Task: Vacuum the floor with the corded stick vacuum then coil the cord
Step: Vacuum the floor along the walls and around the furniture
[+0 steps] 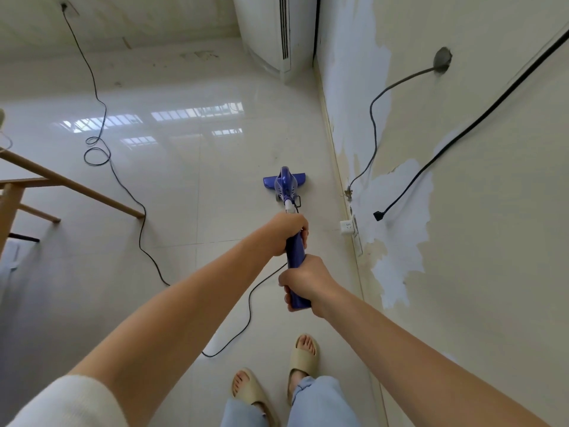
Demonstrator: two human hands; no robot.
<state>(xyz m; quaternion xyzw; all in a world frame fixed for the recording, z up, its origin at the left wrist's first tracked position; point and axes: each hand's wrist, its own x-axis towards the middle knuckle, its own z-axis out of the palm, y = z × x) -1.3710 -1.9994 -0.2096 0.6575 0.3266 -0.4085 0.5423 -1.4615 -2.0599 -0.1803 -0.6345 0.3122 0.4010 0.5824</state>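
stage: vacuuming, judged mid-task | hands: left hand (pixel 288 232) and right hand (pixel 303 283) both grip purple corded stick vacuum (pixel 286 186) handle | head on glossy tiled floor (pixel 191 186) near wall | black cord (pixel 123 186) trails uncoiled, plugged in; coiling remains

The blue corded stick vacuum (pixel 288 192) stands tilted, its floor head flat on the glossy white tile floor (pixel 191 180) at twelve o'clock. Its black cord (pixel 123 186) trails toward ten o'clock, looping twice, plugged into a wall socket.
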